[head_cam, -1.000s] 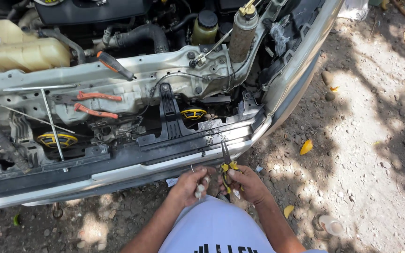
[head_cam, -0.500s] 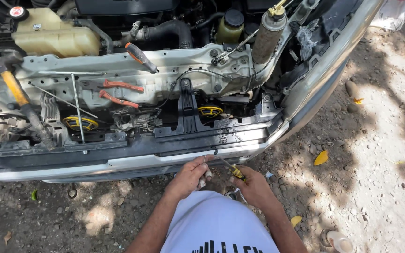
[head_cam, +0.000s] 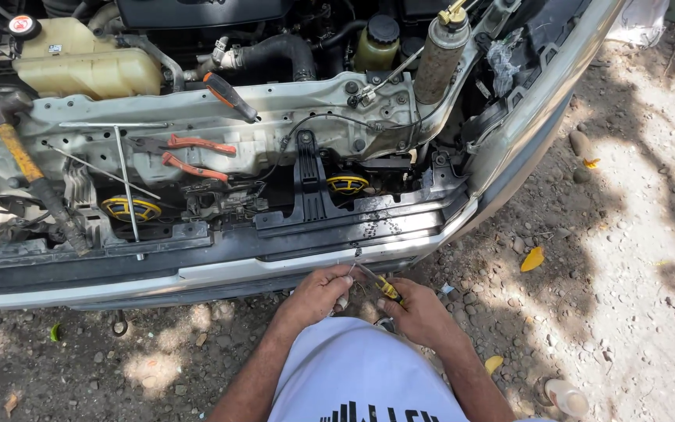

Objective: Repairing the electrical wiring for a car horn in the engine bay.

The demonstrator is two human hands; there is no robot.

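- The right hand (head_cam: 419, 312) is closed around a yellow-handled screwdriver (head_cam: 384, 286), as half a second ago; its tip now angles up toward the underside of the bumper (head_cam: 220, 270).
- The left hand (head_cam: 318, 293) is curled just beside the tip; whether it grips anything, I cannot tell.
- Both hands have barely shifted, so the work reads as ongoing.
- Farther off, orange-handled pliers (head_cam: 193, 156) and a hammer (head_cam: 21, 152) lie untouched on the radiator support.

We see a hammer (head_cam: 29, 168) with a yellow handle lying at the left of the open engine bay, near orange-handled pliers (head_cam: 193, 156) on the radiator support. A pale coolant tank (head_cam: 87, 66) sits behind them. Yellow leaves (head_cam: 532, 259) dot the gravel ground (head_cam: 626, 234) beside the silver bumper (head_cam: 220, 273).
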